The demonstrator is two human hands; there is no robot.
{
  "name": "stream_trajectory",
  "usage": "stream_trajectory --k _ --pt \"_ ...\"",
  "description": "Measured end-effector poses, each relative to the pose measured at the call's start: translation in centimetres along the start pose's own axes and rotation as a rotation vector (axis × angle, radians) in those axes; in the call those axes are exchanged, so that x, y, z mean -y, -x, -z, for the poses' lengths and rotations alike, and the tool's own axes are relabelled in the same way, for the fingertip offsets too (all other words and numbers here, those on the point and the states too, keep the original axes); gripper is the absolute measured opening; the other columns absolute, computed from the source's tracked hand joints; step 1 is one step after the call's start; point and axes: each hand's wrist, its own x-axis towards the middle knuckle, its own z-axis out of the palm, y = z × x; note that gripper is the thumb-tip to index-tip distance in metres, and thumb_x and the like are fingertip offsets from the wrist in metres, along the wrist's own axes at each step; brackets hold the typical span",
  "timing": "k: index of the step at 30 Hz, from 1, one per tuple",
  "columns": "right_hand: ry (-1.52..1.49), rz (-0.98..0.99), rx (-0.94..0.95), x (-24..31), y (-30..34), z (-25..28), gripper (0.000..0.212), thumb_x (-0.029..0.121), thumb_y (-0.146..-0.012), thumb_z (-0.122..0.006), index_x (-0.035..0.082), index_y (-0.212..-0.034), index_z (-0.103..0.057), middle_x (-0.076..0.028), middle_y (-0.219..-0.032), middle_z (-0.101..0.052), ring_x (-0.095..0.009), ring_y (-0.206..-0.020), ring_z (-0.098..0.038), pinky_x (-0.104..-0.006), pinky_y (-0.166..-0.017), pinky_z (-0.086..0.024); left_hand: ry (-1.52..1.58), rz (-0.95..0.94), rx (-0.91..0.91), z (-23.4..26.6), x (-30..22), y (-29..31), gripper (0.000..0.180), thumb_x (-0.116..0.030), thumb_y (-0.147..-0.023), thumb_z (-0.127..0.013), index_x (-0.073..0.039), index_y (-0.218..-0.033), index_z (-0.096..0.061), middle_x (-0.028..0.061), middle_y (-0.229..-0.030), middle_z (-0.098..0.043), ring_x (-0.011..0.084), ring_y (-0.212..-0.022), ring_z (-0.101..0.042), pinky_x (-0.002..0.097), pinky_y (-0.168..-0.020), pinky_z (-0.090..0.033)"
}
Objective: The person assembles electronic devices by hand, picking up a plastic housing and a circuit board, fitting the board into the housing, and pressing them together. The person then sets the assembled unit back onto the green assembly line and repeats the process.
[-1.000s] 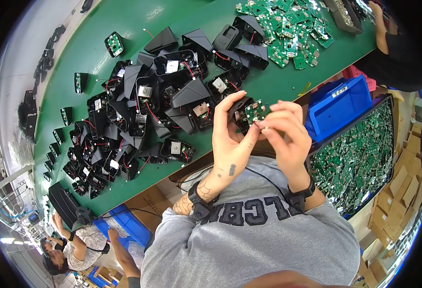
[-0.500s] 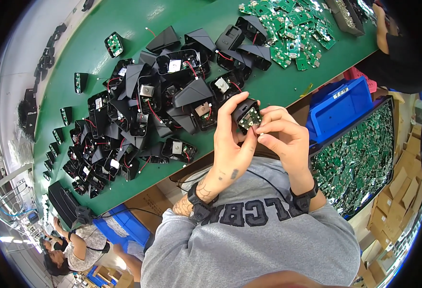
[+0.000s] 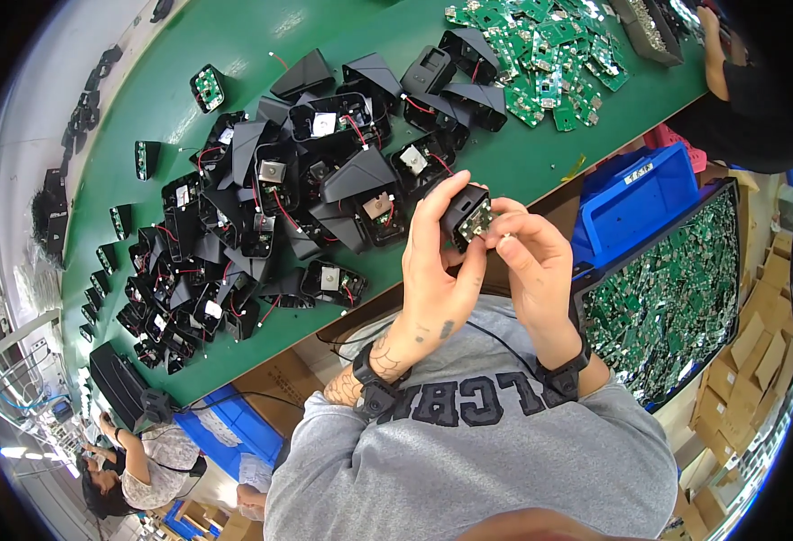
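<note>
My left hand (image 3: 437,270) is closed around a black plastic housing (image 3: 462,213), tilted with its open face toward my right hand. A small green circuit board (image 3: 478,219) shows in that face. Close against the board, my right hand (image 3: 540,270) has its thumb and fingers bent in a pinch. A tiny white connector (image 3: 505,237) shows at those fingertips; its wire is mostly hidden. Just beyond my left hand lies a heap of black housings (image 3: 360,176), many with red wires and white plugs.
Loose green circuit boards (image 3: 550,63) are piled at the far right of the green table (image 3: 261,36). Smaller housings with boards stand in a row at left. A blue bin (image 3: 640,203) and a tray of boards (image 3: 667,298) are on my right. Other people work at both sides.
The housing has turned slightly in my left hand. My right fingers have shifted up a little along the board, carrying the white connector with them.
</note>
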Motion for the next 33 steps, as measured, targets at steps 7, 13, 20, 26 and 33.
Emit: stream_trajectory --k 7,13,20,26,33 --pt "0.204 -0.035 0.122 0.7 -0.3 0.8 0.019 -0.003 -0.079 -0.069 -0.003 -0.098 -0.068 -0.008 -0.098 -0.064 -0.024 -0.119 -0.048 -0.0372 -0.098 -0.040 -0.021 -0.100 0.025 0.4 0.2 -0.1 0.063 0.016 -0.085 -0.050 -0.001 -0.141 -0.027 0.0175 -0.133 -0.046 0.0274 -0.126 -0.049 0.0351 -0.100 -0.044" --pt "0.157 -0.074 -0.031 0.9 -0.2 0.7 0.013 -0.003 -0.078 -0.069 -0.003 -0.091 -0.067 -0.009 -0.105 -0.062 -0.021 -0.112 -0.052 -0.0333 -0.094 -0.043 -0.129 -0.221 0.031 0.5 0.6 -0.1 0.064 0.018 -0.083 -0.050 -0.001 -0.140 -0.029 0.0184 -0.133 -0.046 0.0277 -0.125 -0.049 0.0342 -0.099 -0.045" --pt "0.144 -0.101 -0.006 0.9 -0.2 0.4 0.011 -0.004 -0.080 -0.069 -0.003 -0.091 -0.069 -0.003 -0.106 -0.052 -0.013 -0.101 -0.052 -0.0291 -0.091 -0.043 -0.236 -0.357 0.009 0.5 0.9 -0.4 0.063 0.019 -0.080 -0.051 -0.001 -0.138 -0.035 0.0202 -0.129 -0.050 0.0276 -0.121 -0.051 0.0349 -0.099 -0.043" --pt "-0.042 -0.230 0.026 0.3 0.0 0.5 0.005 -0.003 -0.082 -0.067 -0.003 -0.087 -0.068 -0.003 -0.108 -0.051 -0.013 -0.100 -0.053 -0.0270 -0.090 -0.043 -0.273 -0.398 0.006 0.5 0.9 -0.4 0.061 0.017 -0.078 -0.054 0.000 -0.135 -0.040 0.0214 -0.128 -0.051 0.0289 -0.118 -0.053 0.0356 -0.098 -0.043" --pt "-0.175 -0.252 -0.023 -0.2 0.4 -0.2 0.004 -0.001 -0.085 -0.066 -0.002 -0.088 -0.067 -0.003 -0.107 -0.053 -0.013 -0.099 -0.054 -0.0274 -0.089 -0.043 -0.352 -0.451 -0.048 0.2 0.4 -0.7 0.055 0.014 -0.076 -0.058 0.000 -0.128 -0.047 0.0227 -0.119 -0.058 0.0327 -0.110 -0.057 0.0379 -0.094 -0.045"
